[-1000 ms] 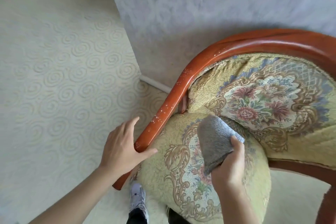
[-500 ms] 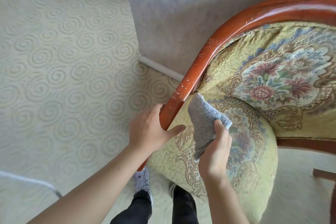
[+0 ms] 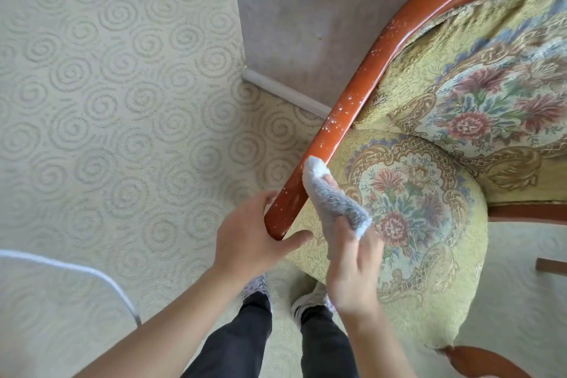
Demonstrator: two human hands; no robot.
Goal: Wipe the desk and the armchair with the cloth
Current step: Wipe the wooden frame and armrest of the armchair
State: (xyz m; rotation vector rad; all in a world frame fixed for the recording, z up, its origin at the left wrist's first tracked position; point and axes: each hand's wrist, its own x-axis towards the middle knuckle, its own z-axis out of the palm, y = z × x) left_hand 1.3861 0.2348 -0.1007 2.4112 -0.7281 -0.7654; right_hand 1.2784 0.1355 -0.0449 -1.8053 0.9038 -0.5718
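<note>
Pinched in the right hand [image 3: 352,267], the cloth [image 3: 333,202] has moved off the seat [image 3: 429,209] and now touches the near end of the wooden arm [image 3: 343,120]. The left hand [image 3: 248,239] is curled round that end. Arm wiping looks ready to start.

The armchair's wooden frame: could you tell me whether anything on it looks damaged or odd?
Yes. The curved reddish-brown wooden armrest is scattered with small white specks, possibly chipped finish or dried splatter, densest just above the grey fluffy cloth in the right hand. The left hand grips the armrest's end.
</note>
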